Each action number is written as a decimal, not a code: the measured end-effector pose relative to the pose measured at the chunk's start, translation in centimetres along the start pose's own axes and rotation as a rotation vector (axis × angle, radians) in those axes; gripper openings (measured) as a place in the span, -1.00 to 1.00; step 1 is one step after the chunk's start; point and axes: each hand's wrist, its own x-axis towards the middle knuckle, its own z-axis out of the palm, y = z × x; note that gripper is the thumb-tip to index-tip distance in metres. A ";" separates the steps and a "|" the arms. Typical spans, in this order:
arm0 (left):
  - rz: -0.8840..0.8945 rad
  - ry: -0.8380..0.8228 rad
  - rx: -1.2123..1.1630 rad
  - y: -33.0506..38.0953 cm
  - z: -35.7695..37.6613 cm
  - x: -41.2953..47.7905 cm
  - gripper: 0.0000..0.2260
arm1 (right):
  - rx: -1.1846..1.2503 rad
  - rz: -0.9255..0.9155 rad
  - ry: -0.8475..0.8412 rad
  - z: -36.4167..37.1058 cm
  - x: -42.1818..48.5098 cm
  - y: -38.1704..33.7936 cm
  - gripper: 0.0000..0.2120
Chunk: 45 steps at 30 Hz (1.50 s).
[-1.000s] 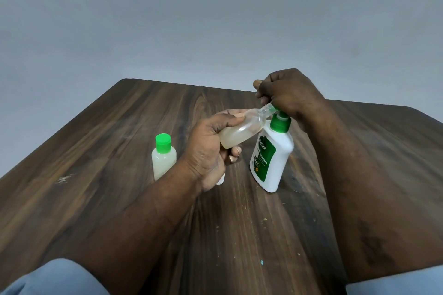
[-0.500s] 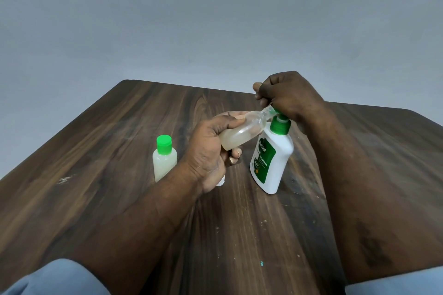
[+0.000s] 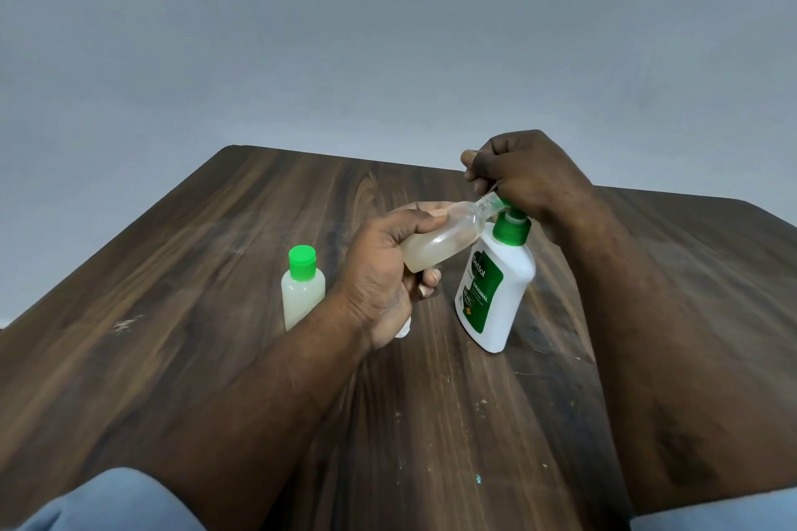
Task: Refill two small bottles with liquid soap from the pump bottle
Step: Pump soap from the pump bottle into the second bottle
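My left hand (image 3: 384, 272) grips a small clear bottle (image 3: 444, 239), uncapped and tilted, its neck up against the spout of the pump bottle. It is partly filled with pale liquid. The white pump bottle (image 3: 496, 293) with a green label and green collar stands on the table, leaning a little. My right hand (image 3: 526, 172) is closed over its pump head, which it hides. A second small bottle (image 3: 302, 293) with a green cap stands upright to the left, filled with pale liquid. Something small and white (image 3: 403, 330) peeks out under my left palm.
Everything rests on a dark wooden table (image 3: 194, 272) whose far edge meets a plain grey wall. Both my forearms stretch across the near half of the table, with light blue sleeves at the bottom corners.
My right hand and the pump head have risen slightly. The small bottle stays at the spout in my left hand. The view has dipped a little.
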 end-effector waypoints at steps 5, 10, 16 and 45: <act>-0.004 -0.006 0.003 -0.1 -0.1 0.1 -0.52 | -0.003 -0.008 0.001 -0.1 0.0 0.1 -0.72; -0.006 -0.012 -0.004 -0.2 0.0 0.1 -0.50 | 0.000 -0.041 0.042 -0.4 -0.1 -0.1 -0.73; 0.003 -0.002 -0.001 0.0 0.1 0.0 -0.49 | 0.007 -0.003 0.001 -0.1 0.0 0.0 -0.75; 0.009 -0.009 0.024 -0.1 0.2 -0.2 -0.51 | -0.045 -0.043 0.050 -0.4 0.2 0.0 -0.76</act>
